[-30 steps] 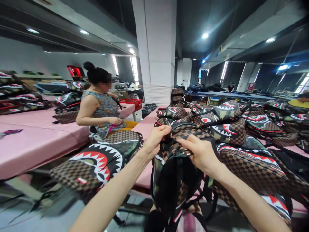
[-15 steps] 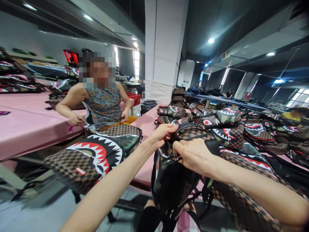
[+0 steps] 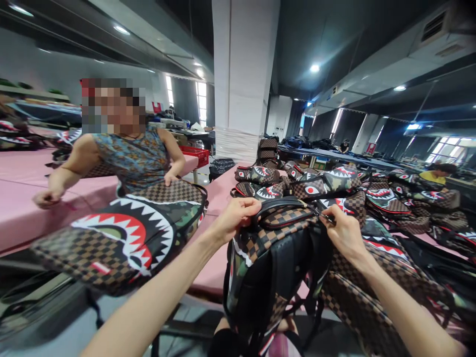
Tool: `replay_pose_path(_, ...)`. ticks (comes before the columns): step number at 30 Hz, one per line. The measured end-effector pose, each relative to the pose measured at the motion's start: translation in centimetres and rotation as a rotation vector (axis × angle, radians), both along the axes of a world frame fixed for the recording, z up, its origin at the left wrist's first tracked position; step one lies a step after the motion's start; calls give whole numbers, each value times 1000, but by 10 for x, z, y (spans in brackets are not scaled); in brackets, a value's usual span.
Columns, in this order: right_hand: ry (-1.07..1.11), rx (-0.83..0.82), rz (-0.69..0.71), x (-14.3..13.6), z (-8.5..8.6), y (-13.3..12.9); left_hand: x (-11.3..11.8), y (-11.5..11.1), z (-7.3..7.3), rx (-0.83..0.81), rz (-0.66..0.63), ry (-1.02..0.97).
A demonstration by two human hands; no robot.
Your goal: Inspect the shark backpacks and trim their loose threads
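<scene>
Upright in front of my lap stands a backpack point(image 3: 256, 267) with brown checks, camouflage side and black back panel, its shoulder straps towards me. My left hand point(image 3: 238, 215) is closed on the bag's top edge, at the left end of the black carry handle point(image 3: 280, 203). At the top right corner, my right hand point(image 3: 344, 230) pinches a small dark piece along the zipper line, perhaps the zipper pull; the fingers hide most of it. The top seam runs between both hands.
A co-worker point(image 3: 128, 153) at the left has a hand on another shark-mouth backpack point(image 3: 126, 228). Many similar bags point(image 3: 342, 176) are heaped on the pink table point(image 3: 219, 191) to the right. A white pillar point(image 3: 243, 79) rises behind, near a red crate point(image 3: 197, 156).
My right hand has moved from the bag's upper left across to its top right corner. My left hand stays at the top edge. The co-worker's arm has reached out leftward.
</scene>
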State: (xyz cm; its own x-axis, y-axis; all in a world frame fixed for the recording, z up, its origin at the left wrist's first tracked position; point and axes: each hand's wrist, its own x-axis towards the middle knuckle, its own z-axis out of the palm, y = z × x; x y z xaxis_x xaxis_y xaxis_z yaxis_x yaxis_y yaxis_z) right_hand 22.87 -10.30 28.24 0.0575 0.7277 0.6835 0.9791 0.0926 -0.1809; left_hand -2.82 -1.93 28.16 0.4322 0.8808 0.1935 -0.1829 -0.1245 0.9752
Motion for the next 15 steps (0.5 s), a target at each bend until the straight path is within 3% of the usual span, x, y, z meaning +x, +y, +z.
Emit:
replay_pose_path(1, 48, 17, 13, 9, -3, 2, 1, -3, 4, 78, 38, 64)
replay_pose_path(3, 144, 22, 76, 17, -8, 5, 8, -18, 10, 334, 234, 213)
replay_pose_path(5, 239, -2, 135, 17, -9, 9, 24, -44, 11, 700, 491, 367)
replay_pose_path(6, 281, -18, 159, 15, -8, 10, 35, -57, 8, 885, 561, 450)
replay_pose_path(8, 344, -38, 203, 11, -7, 11, 59, -81, -4, 1196, 535, 662)
replay_pose_path(10, 358, -53, 242, 11, -6, 10, 81, -93, -17, 1324, 567, 888)
replay_pose_path(12, 316, -86, 260, 12, -5, 8, 94, -94, -25, 1334, 628, 1052)
replay_pose_path(15, 134, -142, 181, 14, -2, 12, 100, -88, -25, 1309, 663, 1150)
